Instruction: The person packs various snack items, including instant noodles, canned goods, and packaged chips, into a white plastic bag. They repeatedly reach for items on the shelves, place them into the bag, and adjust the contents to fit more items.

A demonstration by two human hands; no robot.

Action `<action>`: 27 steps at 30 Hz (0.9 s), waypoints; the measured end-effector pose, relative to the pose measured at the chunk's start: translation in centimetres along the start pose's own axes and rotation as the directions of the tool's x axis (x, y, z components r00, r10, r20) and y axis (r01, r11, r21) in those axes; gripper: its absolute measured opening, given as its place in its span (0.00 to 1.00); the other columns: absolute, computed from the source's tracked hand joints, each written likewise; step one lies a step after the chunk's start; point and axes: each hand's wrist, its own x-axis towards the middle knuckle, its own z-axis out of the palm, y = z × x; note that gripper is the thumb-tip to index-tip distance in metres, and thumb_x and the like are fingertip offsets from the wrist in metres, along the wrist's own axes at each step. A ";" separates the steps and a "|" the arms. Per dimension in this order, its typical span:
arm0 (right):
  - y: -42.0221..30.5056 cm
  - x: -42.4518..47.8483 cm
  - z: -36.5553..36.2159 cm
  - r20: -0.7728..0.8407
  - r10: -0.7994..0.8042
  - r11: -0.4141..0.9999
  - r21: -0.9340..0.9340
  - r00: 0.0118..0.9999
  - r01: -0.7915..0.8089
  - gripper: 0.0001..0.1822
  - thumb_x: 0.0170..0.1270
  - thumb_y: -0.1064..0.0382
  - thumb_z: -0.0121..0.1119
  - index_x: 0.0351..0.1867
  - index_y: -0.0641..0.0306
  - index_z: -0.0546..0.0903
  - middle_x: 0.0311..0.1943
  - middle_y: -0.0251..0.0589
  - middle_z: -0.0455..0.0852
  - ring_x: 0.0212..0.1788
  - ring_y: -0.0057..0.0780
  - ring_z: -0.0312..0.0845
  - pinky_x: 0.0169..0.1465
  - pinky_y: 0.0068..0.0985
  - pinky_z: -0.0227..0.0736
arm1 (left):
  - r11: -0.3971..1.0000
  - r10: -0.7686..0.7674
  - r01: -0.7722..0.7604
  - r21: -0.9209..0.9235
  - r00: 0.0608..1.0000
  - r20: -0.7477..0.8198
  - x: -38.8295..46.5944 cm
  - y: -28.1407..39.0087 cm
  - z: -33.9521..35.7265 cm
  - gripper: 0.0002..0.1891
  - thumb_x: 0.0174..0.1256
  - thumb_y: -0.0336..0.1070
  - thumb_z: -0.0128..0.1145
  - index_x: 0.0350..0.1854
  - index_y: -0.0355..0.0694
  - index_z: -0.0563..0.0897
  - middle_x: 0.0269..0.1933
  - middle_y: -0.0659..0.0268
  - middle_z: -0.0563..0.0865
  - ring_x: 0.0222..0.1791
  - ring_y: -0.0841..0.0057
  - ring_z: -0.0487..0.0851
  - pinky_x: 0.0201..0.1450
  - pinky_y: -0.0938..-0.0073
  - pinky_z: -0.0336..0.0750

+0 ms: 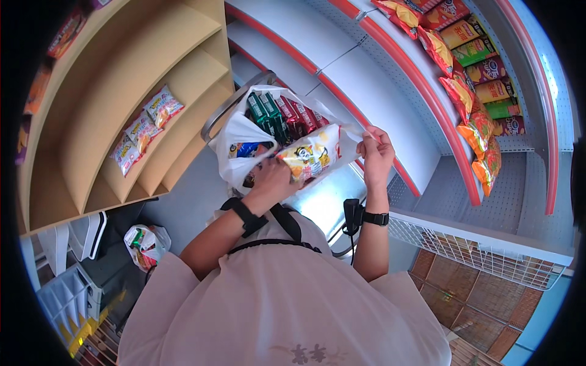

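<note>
In front of me a white plastic bag [229, 160] gapes wide, filled with packaged snacks. My right hand [377, 153] pinches the bag's rim and holds it out to the right. Inside the mouth, my left hand [274, 182] touches the lower left end of a white and yellow snack bag [313, 153]; its fingertips are hidden, so I cannot tell whether it grips anything. Behind lie green packets [264, 110] and red packets [297, 114]. A blue packet [247, 149] shows at the bag's left side.
Wooden shelves [151, 59] at left bear several white snack bags [146, 128]. Red-edged metal shelves [389, 91] curve around the right, with chip bags [474, 128] and boxes [492, 91] on one level. Another filled plastic bag [149, 247] stands lower left. A white wire basket [476, 251] juts out at right.
</note>
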 end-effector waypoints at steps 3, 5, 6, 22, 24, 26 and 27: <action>-1.7 -1.2 2.0 0.238 -0.218 0.932 -0.238 0.946 0.274 0.18 0.59 0.68 0.59 0.52 0.64 0.75 0.19 0.34 0.79 0.22 0.19 0.73 0.29 0.19 0.66 | 0.971 0.008 0.023 0.238 0.992 -0.127 -2.5 -2.1 -2.5 0.42 0.47 0.58 0.65 0.56 0.26 0.72 0.68 0.45 0.59 0.68 0.41 0.51 0.63 0.38 0.53; -3.0 -1.9 3.8 0.413 -0.064 0.784 -0.542 0.909 0.302 0.21 0.56 0.66 0.62 0.53 0.62 0.76 0.21 0.38 0.81 0.24 0.27 0.77 0.33 0.23 0.70 | 0.968 -0.032 0.096 0.233 0.964 -0.264 -3.9 -4.0 -3.9 0.44 0.49 0.60 0.64 0.62 0.30 0.69 0.69 0.41 0.55 0.69 0.39 0.50 0.66 0.37 0.48; -3.1 -2.4 4.9 0.474 0.033 0.673 -0.662 0.880 0.331 0.22 0.55 0.64 0.64 0.53 0.61 0.76 0.22 0.40 0.81 0.25 0.31 0.79 0.35 0.26 0.72 | 0.945 -0.063 0.144 0.295 0.962 -0.267 -4.8 -4.9 -5.1 0.44 0.50 0.59 0.64 0.64 0.30 0.66 0.69 0.40 0.55 0.69 0.38 0.50 0.68 0.42 0.49; 3.3 -2.0 8.0 0.270 0.176 0.437 -0.883 0.947 0.171 0.18 0.49 0.64 0.67 0.43 0.65 0.80 0.17 0.46 0.79 0.20 0.34 0.78 0.28 0.31 0.72 | -0.112 -0.750 0.114 -0.987 0.642 0.159 -5.7 -44.7 -6.1 0.26 0.68 0.48 0.50 0.62 0.36 0.66 0.54 0.53 0.77 0.51 0.64 0.79 0.53 0.66 0.75; 0.5 -2.4 9.2 0.176 0.194 0.509 -0.859 0.965 0.055 0.13 0.55 0.66 0.63 0.42 0.67 0.81 0.15 0.37 0.74 0.19 0.20 0.69 0.25 0.23 0.64 | -0.328 -0.866 -0.155 -0.932 0.443 0.231 -5.7 -54.3 -3.1 0.28 0.66 0.48 0.53 0.62 0.35 0.63 0.55 0.52 0.74 0.53 0.62 0.76 0.54 0.64 0.75; -0.9 -2.4 9.1 0.115 0.191 0.597 -0.802 0.975 -0.022 0.10 0.58 0.67 0.61 0.41 0.68 0.81 0.15 0.31 0.70 0.19 0.15 0.62 0.24 0.20 0.58 | -0.466 -0.850 -0.353 -0.811 0.433 0.299 -7.6 -65.8 -1.4 0.28 0.64 0.47 0.56 0.60 0.36 0.63 0.52 0.54 0.71 0.52 0.61 0.73 0.54 0.60 0.74; -1.3 -2.2 8.8 0.109 0.184 0.631 -0.775 0.977 -0.032 0.09 0.59 0.67 0.60 0.40 0.68 0.81 0.15 0.28 0.69 0.20 0.14 0.60 0.24 0.19 0.56 | -0.525 -0.821 -0.395 -0.754 0.467 0.327 -8.6 -69.7 -1.0 0.28 0.63 0.47 0.57 0.59 0.38 0.64 0.50 0.55 0.71 0.50 0.62 0.72 0.54 0.58 0.74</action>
